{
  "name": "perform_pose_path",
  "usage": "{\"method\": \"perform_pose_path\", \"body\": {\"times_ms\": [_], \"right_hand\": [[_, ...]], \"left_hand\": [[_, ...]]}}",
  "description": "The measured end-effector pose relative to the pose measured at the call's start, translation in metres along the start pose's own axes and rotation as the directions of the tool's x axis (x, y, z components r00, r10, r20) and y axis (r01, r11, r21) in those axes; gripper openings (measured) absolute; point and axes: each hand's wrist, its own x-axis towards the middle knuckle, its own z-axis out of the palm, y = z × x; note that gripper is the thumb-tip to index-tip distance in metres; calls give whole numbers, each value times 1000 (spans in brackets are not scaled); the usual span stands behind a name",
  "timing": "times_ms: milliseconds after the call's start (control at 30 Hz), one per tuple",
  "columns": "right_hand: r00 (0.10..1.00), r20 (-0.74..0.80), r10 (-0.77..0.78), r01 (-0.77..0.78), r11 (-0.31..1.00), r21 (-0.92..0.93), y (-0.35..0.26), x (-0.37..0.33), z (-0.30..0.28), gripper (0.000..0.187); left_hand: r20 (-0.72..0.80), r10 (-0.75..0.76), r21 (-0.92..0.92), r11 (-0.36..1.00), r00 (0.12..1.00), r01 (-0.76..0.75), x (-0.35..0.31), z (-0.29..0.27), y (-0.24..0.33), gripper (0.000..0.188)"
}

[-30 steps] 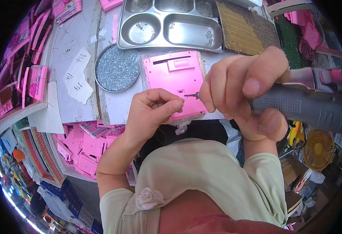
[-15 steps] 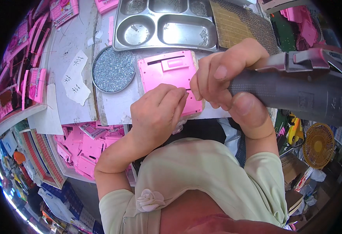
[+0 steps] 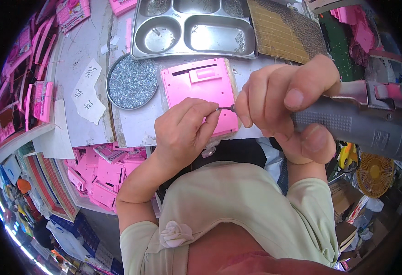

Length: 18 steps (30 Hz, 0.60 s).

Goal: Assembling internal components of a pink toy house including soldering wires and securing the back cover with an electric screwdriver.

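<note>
A pink plastic casing [image 3: 182,89] lies flat on the worktable, with a long slot and a raised block near its far edge. My right hand [image 3: 288,101] is wrapped round a dark grey electric screwdriver [image 3: 343,119], whose thin bit points left over the casing. Over the near part of the casing, my left hand [image 3: 182,126] pinches thumb and forefinger together at the bit's tip. Whatever is between those fingertips is too small to make out. A round tin [image 3: 110,91] full of small silvery screws [image 3: 132,82] stands left of the casing.
Beyond the casing sits a steel compartment tray [image 3: 182,23] with small metal parts, next to brown cardboard [image 3: 279,32]. Paper with handwriting [image 3: 89,94] lies left of the tin. Pink parts [image 3: 102,172] fill a bin below, and finished-looking pink casings [image 3: 40,101] line the left.
My right hand and the screwdriver have shifted right and toward me, showing more of the bit. My left fingertips stay near the same spot, now meeting the bit's tip.
</note>
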Motion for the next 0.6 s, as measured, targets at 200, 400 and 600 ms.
{"method": "perform_pose_path", "body": {"times_ms": [200, 400, 600], "right_hand": [[998, -57, 19, -19, 1000, 3, 4, -3, 7, 37], [988, -113, 110, -110, 994, 2, 3, -19, 11, 42], [979, -182, 90, -93, 996, -13, 25, -64, 4, 37]], "left_hand": [[41, 32, 46, 998, 999, -34, -4, -2, 1, 22], [175, -19, -176, 983, 984, 50, -6, -8, 0, 12], [77, -279, -121, 950, 957, 286, -15, -12, -22, 9]]}}
